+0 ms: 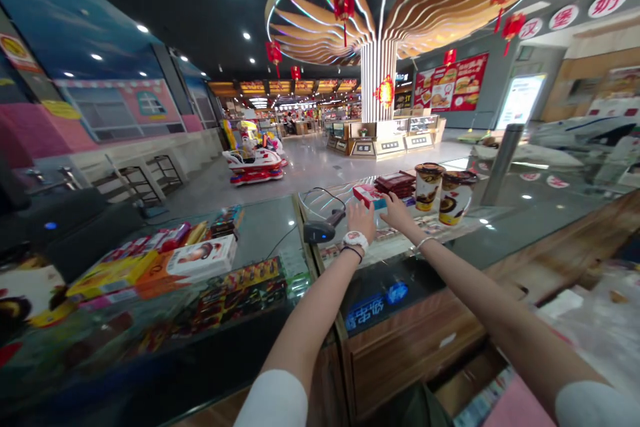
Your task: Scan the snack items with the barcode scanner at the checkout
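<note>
Both arms reach forward over a glass counter. My left hand (pixel 361 219), with a white watch and a dark band at the wrist, has its fingers spread at the near side of a red and blue box (pixel 369 195). Just right of it, my right hand (pixel 397 213) has its fingers apart near the box's right end; contact cannot be made out. Dark red packets (pixel 396 183) lie stacked behind the right hand. Two patterned cups (pixel 429 187) with dark tops stand upright to the right. A black scanner (pixel 320 232) lies left of my left hand.
Boxed and wrapped snacks (pixel 200 259) cover the left counter. A metal post (pixel 504 163) rises right of the cups. Plastic bags (pixel 600 313) lie at the lower right. Beyond the counter are a red and white ride (pixel 255 163) and a kiosk around a column (pixel 385 137).
</note>
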Tool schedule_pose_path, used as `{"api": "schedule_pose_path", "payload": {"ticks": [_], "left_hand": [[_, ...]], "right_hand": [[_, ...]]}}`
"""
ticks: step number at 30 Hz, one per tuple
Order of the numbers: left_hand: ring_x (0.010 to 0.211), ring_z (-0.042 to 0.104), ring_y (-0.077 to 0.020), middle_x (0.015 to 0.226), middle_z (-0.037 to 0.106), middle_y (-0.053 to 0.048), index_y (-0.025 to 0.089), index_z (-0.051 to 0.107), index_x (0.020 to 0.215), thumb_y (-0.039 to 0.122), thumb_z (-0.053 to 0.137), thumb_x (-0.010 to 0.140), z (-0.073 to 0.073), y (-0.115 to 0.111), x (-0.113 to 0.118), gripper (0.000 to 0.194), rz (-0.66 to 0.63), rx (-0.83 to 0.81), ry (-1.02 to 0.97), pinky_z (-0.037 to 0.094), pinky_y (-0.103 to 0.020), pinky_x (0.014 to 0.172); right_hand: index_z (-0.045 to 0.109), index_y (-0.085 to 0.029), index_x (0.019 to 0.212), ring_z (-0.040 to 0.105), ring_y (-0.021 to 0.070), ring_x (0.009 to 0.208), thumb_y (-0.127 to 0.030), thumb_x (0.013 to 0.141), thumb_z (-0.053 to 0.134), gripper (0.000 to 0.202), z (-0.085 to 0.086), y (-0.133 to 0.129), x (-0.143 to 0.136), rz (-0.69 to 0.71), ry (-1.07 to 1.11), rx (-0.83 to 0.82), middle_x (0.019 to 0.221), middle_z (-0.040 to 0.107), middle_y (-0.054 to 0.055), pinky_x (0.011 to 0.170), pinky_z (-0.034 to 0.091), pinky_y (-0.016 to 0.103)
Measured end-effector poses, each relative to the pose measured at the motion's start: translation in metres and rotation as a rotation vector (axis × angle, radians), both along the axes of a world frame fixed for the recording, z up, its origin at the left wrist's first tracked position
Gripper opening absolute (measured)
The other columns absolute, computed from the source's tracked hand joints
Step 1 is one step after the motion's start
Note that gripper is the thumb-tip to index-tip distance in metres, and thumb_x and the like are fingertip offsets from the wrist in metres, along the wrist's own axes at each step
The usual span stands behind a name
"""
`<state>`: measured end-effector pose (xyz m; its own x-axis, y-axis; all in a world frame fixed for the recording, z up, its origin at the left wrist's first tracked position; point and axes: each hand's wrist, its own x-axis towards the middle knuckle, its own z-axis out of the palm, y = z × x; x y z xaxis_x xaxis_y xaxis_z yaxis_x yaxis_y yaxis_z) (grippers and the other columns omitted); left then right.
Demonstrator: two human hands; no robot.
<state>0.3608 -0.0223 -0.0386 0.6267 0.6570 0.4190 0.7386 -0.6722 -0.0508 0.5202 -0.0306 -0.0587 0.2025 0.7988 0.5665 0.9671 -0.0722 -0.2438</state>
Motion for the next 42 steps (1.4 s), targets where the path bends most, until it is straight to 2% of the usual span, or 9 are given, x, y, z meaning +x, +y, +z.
{"api": "schedule_pose_path", "payload": {"ticks": [6, 12, 18, 21, 25, 29, 33, 38, 42], "left_hand": [[0.141, 0.039, -0.0338, 0.153, 0.041, -0.021, 0.017, 0.034, 0.152, 0.026, 0.054, 0.089, -0.004, 0.02, 0.021, 0.066, 0.056, -0.122, -0.035, 0.026, -0.052, 0.119], [0.128, 0.054, -0.0314, 0.138, 0.057, -0.017, 0.025, 0.036, 0.151, 0.027, 0.05, 0.091, -0.004, 0.042, 0.026, 0.063, 0.1, -0.166, -0.074, 0.031, -0.053, 0.115], [0.122, 0.058, -0.0264, 0.126, 0.066, -0.013, 0.025, 0.032, 0.153, 0.022, 0.046, 0.091, -0.006, 0.056, 0.03, 0.063, 0.026, -0.238, -0.061, 0.033, -0.05, 0.114], [0.124, 0.058, -0.0259, 0.129, 0.066, -0.013, 0.024, 0.03, 0.154, 0.019, 0.045, 0.091, -0.006, 0.058, 0.031, 0.064, -0.009, -0.288, -0.071, 0.036, -0.049, 0.112], [0.125, 0.058, -0.0254, 0.127, 0.068, -0.014, 0.023, 0.03, 0.153, 0.018, 0.047, 0.092, -0.004, 0.057, 0.03, 0.063, 0.009, -0.336, -0.094, 0.034, -0.049, 0.114], [0.126, 0.058, -0.0251, 0.128, 0.067, -0.014, 0.022, 0.03, 0.153, 0.02, 0.048, 0.092, -0.001, 0.052, 0.025, 0.063, 0.029, -0.387, -0.105, 0.031, -0.05, 0.116], [0.127, 0.058, -0.0262, 0.131, 0.065, -0.016, 0.021, 0.03, 0.152, 0.021, 0.049, 0.092, 0.003, 0.037, 0.014, 0.063, 0.043, -0.395, -0.104, 0.031, -0.051, 0.115], [0.123, 0.06, -0.0286, 0.125, 0.067, -0.019, 0.014, 0.027, 0.153, 0.025, 0.049, 0.094, 0.008, 0.003, -0.009, 0.064, 0.047, -0.348, -0.014, 0.03, -0.051, 0.115], [0.121, 0.061, -0.0298, 0.127, 0.066, -0.016, 0.017, 0.029, 0.153, 0.026, 0.05, 0.094, 0.01, -0.028, -0.03, 0.063, 0.017, -0.304, 0.006, 0.03, -0.051, 0.115]], "right_hand": [[0.032, -0.015, 0.149, 0.064, 0.0304, 0.109, -0.02, 0.079, 0.063, 0.077, -0.008, 0.013, 0.013, -0.078, 0.113, -0.038, 0.124, 0.057, 0.02, 0.094, 0.049, 0.041], [0.031, -0.017, 0.152, 0.066, 0.0277, 0.103, -0.023, 0.086, 0.056, 0.071, -0.004, 0.018, 0.022, -0.079, 0.116, -0.138, 0.123, 0.059, 0.018, 0.088, 0.052, 0.035], [0.037, -0.019, 0.15, 0.068, 0.0269, 0.101, -0.019, 0.085, 0.055, 0.067, -0.004, 0.023, 0.021, -0.077, 0.093, -0.146, 0.114, 0.067, 0.014, 0.088, 0.053, 0.034], [0.037, -0.021, 0.15, 0.068, 0.0259, 0.103, -0.018, 0.084, 0.055, 0.068, -0.006, 0.023, 0.02, -0.027, 0.111, -0.143, 0.117, 0.07, 0.012, 0.089, 0.053, 0.035], [0.04, -0.023, 0.149, 0.066, 0.0242, 0.111, -0.016, 0.083, 0.058, 0.069, -0.002, 0.019, 0.019, 0.033, 0.162, -0.16, 0.127, 0.068, 0.01, 0.093, 0.052, 0.035], [0.042, -0.022, 0.148, 0.064, 0.0236, 0.117, -0.015, 0.082, 0.061, 0.069, 0.002, 0.013, 0.016, 0.09, 0.226, -0.186, 0.131, 0.066, 0.009, 0.098, 0.05, 0.035], [0.042, -0.021, 0.148, 0.061, 0.0249, 0.121, -0.013, 0.08, 0.062, 0.071, 0.004, 0.002, 0.009, 0.159, 0.221, -0.187, 0.134, 0.064, 0.011, 0.102, 0.048, 0.038], [0.043, -0.016, 0.147, 0.063, 0.0262, 0.118, -0.014, 0.079, 0.062, 0.071, 0.009, -0.028, 0.0, 0.263, 0.211, -0.22, 0.134, 0.063, 0.014, 0.099, 0.049, 0.038], [0.045, -0.019, 0.146, 0.068, 0.0264, 0.105, -0.016, 0.082, 0.061, 0.066, 0.008, -0.057, -0.004, 0.332, 0.196, -0.204, 0.122, 0.069, 0.012, 0.091, 0.052, 0.039]]}}
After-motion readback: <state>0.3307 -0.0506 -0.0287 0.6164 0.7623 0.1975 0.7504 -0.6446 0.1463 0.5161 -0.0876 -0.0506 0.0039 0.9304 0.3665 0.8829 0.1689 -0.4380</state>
